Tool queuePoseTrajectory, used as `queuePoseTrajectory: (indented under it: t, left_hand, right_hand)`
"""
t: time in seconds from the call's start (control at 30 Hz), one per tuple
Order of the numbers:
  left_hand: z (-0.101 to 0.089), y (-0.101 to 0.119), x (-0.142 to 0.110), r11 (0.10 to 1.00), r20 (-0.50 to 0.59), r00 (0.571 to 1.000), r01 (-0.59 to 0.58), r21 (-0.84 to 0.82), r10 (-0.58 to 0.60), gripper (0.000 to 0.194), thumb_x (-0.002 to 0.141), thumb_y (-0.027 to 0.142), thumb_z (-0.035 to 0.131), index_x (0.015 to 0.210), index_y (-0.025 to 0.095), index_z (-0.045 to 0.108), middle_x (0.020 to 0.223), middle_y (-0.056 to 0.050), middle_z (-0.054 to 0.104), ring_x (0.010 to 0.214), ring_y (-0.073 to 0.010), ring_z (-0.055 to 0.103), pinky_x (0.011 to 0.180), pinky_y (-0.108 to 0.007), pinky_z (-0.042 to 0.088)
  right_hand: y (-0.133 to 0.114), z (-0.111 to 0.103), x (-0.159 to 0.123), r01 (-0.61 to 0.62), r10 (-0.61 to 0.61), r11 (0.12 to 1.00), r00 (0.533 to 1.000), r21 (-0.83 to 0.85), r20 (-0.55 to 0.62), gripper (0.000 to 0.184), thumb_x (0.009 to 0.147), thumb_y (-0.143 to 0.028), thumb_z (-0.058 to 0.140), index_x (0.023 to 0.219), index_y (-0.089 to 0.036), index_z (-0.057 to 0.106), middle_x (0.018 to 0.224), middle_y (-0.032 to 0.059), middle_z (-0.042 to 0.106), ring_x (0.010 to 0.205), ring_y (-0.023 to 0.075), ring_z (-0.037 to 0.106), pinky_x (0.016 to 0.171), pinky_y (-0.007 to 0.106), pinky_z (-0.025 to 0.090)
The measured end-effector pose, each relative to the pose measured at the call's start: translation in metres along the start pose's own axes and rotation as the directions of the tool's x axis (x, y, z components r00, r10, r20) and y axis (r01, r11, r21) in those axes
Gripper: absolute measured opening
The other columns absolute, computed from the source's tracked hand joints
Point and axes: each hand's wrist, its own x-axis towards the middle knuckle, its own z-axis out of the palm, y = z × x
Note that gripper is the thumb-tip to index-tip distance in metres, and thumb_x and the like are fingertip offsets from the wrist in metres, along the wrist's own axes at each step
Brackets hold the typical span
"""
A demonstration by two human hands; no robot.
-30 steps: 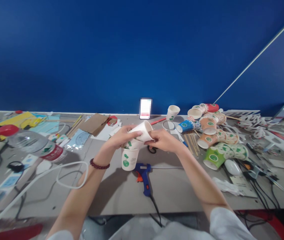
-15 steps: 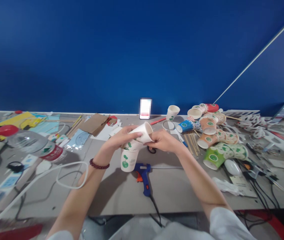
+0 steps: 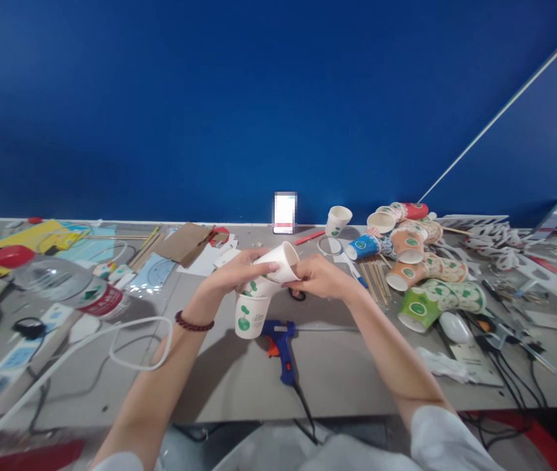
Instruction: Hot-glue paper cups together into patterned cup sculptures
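Note:
White paper cups with green prints are joined in my hands over the table. My left hand wraps round the upper paper cup, whose mouth tilts up and to the right. My right hand pinches the same cup near its rim from the right. Below them, a lower paper cup hangs from the joined cups with its printed side facing me. How the cups are fixed together is hidden behind my fingers. Just beneath lies a blue glue gun with an orange trigger.
Another white paper cup stands by the wall near a propped phone. Coloured paper cups and wooden sticks lie to the right. On the left are a plastic bottle, a power strip and cardboard.
The joined cups have shifted very slightly left and down at the lower end. Both hands keep almost the same hold on the upper cup.

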Motion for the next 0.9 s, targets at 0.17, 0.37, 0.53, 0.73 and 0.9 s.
queuePoseTrajectory:
  t: [0.17,0.37,0.53,0.73,0.9]
  left_hand:
    - [-0.0004,-0.0025,0.0013,1.000,-0.016,1.000,-0.003,-0.008,0.003,0.063,0.074,0.059,0.067,0.120,0.017,0.067,0.101,-0.010,0.072,0.088,-0.0245,0.067,0.063,-0.027,0.050]
    - [-0.0004,-0.0002,-0.0001,1.000,-0.017,1.000,-0.008,-0.019,0.007,0.059,0.075,0.058,0.068,0.118,0.018,0.068,0.096,-0.008,0.073,0.078,-0.0200,0.066,0.058,-0.024,0.048]
    - [-0.0012,0.0016,-0.0013,1.000,-0.006,1.000,-0.014,-0.027,0.014,0.060,0.075,0.057,0.069,0.121,0.018,0.067,0.097,-0.008,0.073,0.076,-0.0191,0.066,0.058,-0.023,0.048]
    - [-0.0020,-0.0010,-0.0002,1.000,-0.016,1.000,-0.013,-0.017,0.013,0.062,0.074,0.058,0.068,0.120,0.017,0.067,0.099,-0.009,0.073,0.079,-0.0210,0.067,0.060,-0.025,0.050]
    - [-0.0021,-0.0026,0.0007,1.000,-0.034,0.999,-0.004,-0.011,0.004,0.061,0.074,0.058,0.068,0.120,0.017,0.067,0.094,-0.009,0.073,0.074,-0.0203,0.067,0.056,-0.025,0.048]
  right_hand:
    - [-0.0006,0.0006,-0.0004,0.019,-0.020,1.000,1.000,-0.019,-0.024,0.032,0.089,-0.030,0.063,0.061,-0.016,0.066,0.064,0.0012,0.072,0.054,0.0120,0.062,0.057,0.023,0.042]
    - [0.0017,0.0027,-0.0005,0.054,-0.056,0.998,0.998,-0.034,-0.041,0.032,0.089,-0.031,0.062,0.060,-0.016,0.065,0.060,0.0007,0.069,0.051,0.0115,0.060,0.055,0.023,0.041]
    - [0.0049,0.0042,-0.0002,0.076,-0.079,0.995,0.995,-0.057,-0.054,0.032,0.090,-0.033,0.061,0.062,-0.016,0.065,0.063,0.0010,0.069,0.051,0.0112,0.057,0.056,0.024,0.040]
    - [0.0029,0.0029,0.0001,0.078,-0.086,0.989,0.994,-0.123,-0.066,0.029,0.085,-0.025,0.066,0.059,-0.016,0.059,0.062,-0.0002,0.065,0.053,0.0103,0.052,0.054,0.024,0.033]
    - [0.0042,0.0048,0.0004,0.088,-0.101,0.989,0.989,-0.120,-0.105,0.027,0.086,-0.030,0.067,0.063,-0.016,0.061,0.063,-0.0001,0.065,0.056,0.0113,0.052,0.055,0.024,0.034]
